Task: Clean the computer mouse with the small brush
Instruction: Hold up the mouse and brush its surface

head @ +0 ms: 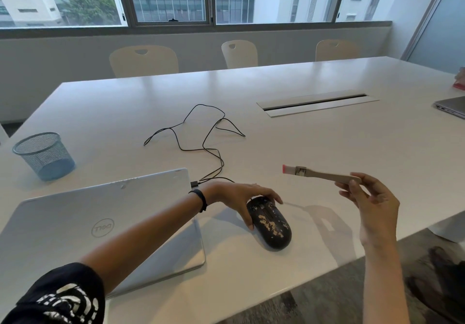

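A black computer mouse [271,225], speckled with pale crumbs, lies on the white table [327,147] near the front edge. My left hand [241,198] rests over its far end, fingers curved around both sides of it. My right hand [372,200] is raised to the right of the mouse and pinches the handle of a small brush [317,173]. The brush has a pale flat handle, a metal band and pink-tipped bristles that point left, well above the table and apart from the mouse.
A shut silver laptop [100,228] lies left of the mouse, under my left forearm. The mouse's black cable [201,132] loops behind it. A blue mesh cup [45,155] stands at far left. A cable slot [317,103] and another laptop [453,106] sit farther right.
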`<state>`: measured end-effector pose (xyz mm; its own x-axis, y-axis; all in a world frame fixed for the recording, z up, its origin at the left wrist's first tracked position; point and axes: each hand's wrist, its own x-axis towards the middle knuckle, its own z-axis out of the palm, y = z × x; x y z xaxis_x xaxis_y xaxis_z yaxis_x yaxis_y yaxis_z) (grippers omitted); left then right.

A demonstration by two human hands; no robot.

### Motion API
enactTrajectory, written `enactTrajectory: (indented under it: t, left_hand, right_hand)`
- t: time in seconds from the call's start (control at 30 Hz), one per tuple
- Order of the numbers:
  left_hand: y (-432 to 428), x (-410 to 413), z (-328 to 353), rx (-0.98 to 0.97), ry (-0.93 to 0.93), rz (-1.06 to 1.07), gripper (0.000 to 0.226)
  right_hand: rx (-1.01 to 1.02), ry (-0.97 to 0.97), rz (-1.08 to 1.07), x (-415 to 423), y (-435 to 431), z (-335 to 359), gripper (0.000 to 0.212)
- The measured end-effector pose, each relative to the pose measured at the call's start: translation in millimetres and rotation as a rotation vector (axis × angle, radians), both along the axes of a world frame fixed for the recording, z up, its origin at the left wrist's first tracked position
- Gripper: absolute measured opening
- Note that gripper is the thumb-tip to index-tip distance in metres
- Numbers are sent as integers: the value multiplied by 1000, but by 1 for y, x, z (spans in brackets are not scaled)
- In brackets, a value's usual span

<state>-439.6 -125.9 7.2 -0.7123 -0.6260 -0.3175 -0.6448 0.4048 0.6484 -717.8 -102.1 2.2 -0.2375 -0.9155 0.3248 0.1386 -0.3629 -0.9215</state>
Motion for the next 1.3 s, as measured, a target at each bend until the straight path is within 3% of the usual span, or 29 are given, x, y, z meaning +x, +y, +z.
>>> enactTrajectory:
  t: [0.27,0.43,1.1,1.3]
  left_hand:
    - [8,-1,3,-10,12,69,104]
    - [12,-2,8,-76,9,40,102]
    - [61,-15,20,-130,46,85,102]
    - [81,-19,19,-139,67,125,100]
  right_hand:
    - [-12,-9,57,-11,5,-5,24]
    - [-47,19,118,-7,16,-5,16]
    - [-363,243,168,2,64,22,25]
    - [-368,251,231,-6,76,27,25]
